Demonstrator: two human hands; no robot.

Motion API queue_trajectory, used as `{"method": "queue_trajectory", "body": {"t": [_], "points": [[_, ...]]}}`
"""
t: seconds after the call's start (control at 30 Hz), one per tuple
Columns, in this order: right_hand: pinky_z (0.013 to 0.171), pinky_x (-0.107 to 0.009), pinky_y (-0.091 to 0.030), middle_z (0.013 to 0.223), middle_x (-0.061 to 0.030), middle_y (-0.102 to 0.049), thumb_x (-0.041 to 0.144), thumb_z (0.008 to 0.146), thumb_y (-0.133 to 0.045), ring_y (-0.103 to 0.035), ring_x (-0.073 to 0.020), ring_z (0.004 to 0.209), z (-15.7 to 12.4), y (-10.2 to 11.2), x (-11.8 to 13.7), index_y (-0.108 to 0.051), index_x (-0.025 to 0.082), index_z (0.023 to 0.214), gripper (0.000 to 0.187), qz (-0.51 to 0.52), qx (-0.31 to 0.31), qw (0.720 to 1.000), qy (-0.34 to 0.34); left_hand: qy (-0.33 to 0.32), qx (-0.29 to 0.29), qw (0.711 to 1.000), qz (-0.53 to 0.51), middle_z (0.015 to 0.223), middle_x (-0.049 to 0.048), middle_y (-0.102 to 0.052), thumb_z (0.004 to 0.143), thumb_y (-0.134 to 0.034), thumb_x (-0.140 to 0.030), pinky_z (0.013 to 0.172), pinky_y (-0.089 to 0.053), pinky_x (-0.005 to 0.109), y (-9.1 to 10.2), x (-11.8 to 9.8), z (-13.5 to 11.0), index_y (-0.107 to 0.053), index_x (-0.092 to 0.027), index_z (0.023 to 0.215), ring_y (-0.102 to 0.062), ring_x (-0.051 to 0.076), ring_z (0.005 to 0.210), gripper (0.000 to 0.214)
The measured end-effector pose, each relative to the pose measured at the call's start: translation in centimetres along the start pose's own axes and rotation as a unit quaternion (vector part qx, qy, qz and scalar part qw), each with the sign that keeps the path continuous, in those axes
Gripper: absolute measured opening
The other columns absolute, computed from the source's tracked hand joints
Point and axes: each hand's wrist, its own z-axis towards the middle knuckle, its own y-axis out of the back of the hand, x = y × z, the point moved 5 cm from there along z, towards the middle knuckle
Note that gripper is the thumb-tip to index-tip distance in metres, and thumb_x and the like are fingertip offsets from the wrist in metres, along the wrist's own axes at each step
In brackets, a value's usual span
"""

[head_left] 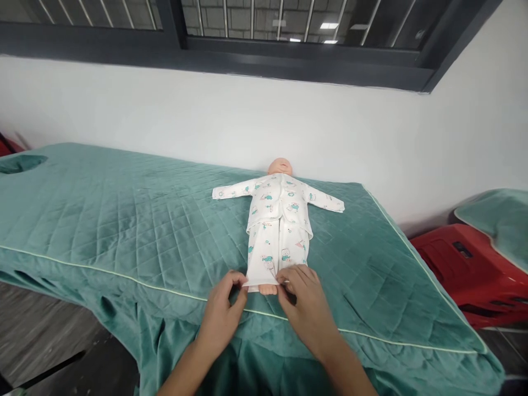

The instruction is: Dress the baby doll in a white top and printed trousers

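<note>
A baby doll (pixel 280 166) lies on its back on the green quilted bed (pixel 124 220), head toward the wall, arms spread. It wears a white printed top (pixel 280 201) and matching trousers (pixel 275 253). My left hand (pixel 223 313) pinches the hem of the left trouser leg near the bed's front edge. My right hand (pixel 307 305) pinches the hem of the other trouser leg. A bare doll foot (pixel 268 289) shows between my two hands.
The white wall (pixel 371 137) runs right behind the doll's head, under a dark-framed window (pixel 289 49). A red plastic object (pixel 466 269) stands to the right of the bed, with another green cover (pixel 499 220) beyond it. Dark floor lies at lower left.
</note>
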Motion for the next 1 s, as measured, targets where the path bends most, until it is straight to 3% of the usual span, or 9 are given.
{"method": "queue_trajectory", "body": {"t": [0.1,0.17,0.27,0.4,0.53,0.67,0.9,1.0], "points": [[0.087,-0.038,-0.042,0.097,-0.0027,-0.069,0.009,0.093,-0.055,-0.058,-0.0215,0.095,-0.3,0.8,0.2,-0.059,0.022,0.095,0.013,0.006,0.015,1.000,0.003,-0.042,0.016,0.998,0.038,0.094,0.0049,-0.062,0.096,-0.046,-0.025,0.081,-0.048,0.034,-0.1,-0.9,0.0,-0.058,-0.021,0.099,-0.060,0.020,0.090,0.013],[0.089,-0.038,-0.044,0.099,-0.0034,-0.069,0.014,0.096,-0.053,-0.059,-0.0214,0.098,-0.5,1.4,-0.1,-0.060,0.023,0.099,0.012,0.040,0.010,0.999,-0.014,-0.080,-0.009,0.995,0.063,0.103,0.0074,-0.061,0.095,-0.047,-0.023,0.086,-0.049,0.037,-0.1,-1.8,-0.2,-0.058,-0.022,0.106,-0.059,0.021,0.099,0.015],[0.089,-0.035,-0.048,0.105,-0.0051,-0.066,0.021,0.100,-0.048,-0.061,-0.0202,0.101,-1.1,2.6,-1.6,-0.060,0.024,0.108,0.015,0.108,-0.045,0.990,-0.078,-0.147,-0.045,0.983,0.100,0.120,0.0107,-0.058,0.092,-0.051,-0.018,0.097,-0.049,0.040,-0.4,-3.7,-0.6,-0.054,-0.023,0.122,-0.056,0.023,0.114,0.030],[0.096,-0.036,-0.049,0.117,-0.0061,-0.064,0.021,0.097,-0.050,-0.060,-0.0202,0.111,-2.6,2.8,-3.7,-0.057,0.025,0.119,0.023,0.155,-0.087,0.976,-0.128,-0.235,-0.021,0.956,0.173,0.129,0.0123,-0.056,0.088,-0.055,-0.014,0.103,-0.046,0.046,-2.4,-6.4,-0.4,-0.054,-0.022,0.124,-0.051,0.027,0.125,0.037],[0.094,-0.040,-0.050,0.121,-0.0085,-0.060,0.013,0.090,-0.050,-0.058,-0.0221,0.114,-3.9,1.9,-4.6,-0.053,0.024,0.124,0.036,0.124,-0.091,0.982,-0.113,-0.238,-0.019,0.929,0.283,0.132,0.0141,-0.057,0.087,-0.055,-0.012,0.105,-0.044,0.053,-4.6,-7.6,1.0,-0.060,-0.019,0.111,-0.045,0.033,0.133,0.026],[0.087,-0.042,-0.052,0.111,-0.0097,-0.060,0.019,0.091,-0.056,-0.059,-0.0241,0.104,-4.3,1.0,-4.9,-0.055,0.022,0.116,0.025,0.067,-0.094,0.988,-0.106,-0.225,-0.028,0.914,0.335,0.129,0.0155,-0.059,0.087,-0.053,-0.007,0.105,-0.043,0.055,-5.5,-7.7,2.1,-0.061,-0.016,0.094,-0.046,0.035,0.133,0.014],[0.073,-0.033,-0.051,0.090,-0.0043,-0.061,0.024,0.095,-0.056,-0.060,-0.0194,0.082,-3.8,1.4,-4.4,-0.058,0.021,0.098,0.005,0.082,-0.102,0.983,-0.125,-0.252,-0.035,0.927,0.276,0.124,0.0133,-0.062,0.088,-0.056,-0.012,0.106,-0.042,0.055,-5.2,-8.0,1.9,-0.062,-0.018,0.094,-0.047,0.034,0.131,0.010],[0.070,-0.031,-0.050,0.087,-0.0032,-0.060,0.024,0.095,-0.054,-0.059,-0.0180,0.079,-3.9,2.1,-3.9,-0.057,0.022,0.092,0.005,0.082,-0.125,0.982,-0.114,-0.268,-0.022,0.931,0.246,0.127,0.0119,-0.061,0.089,-0.054,-0.011,0.108,-0.043,0.054,-5.0,-8.4,1.5,-0.062,-0.018,0.100,-0.047,0.032,0.132,0.016]]}}
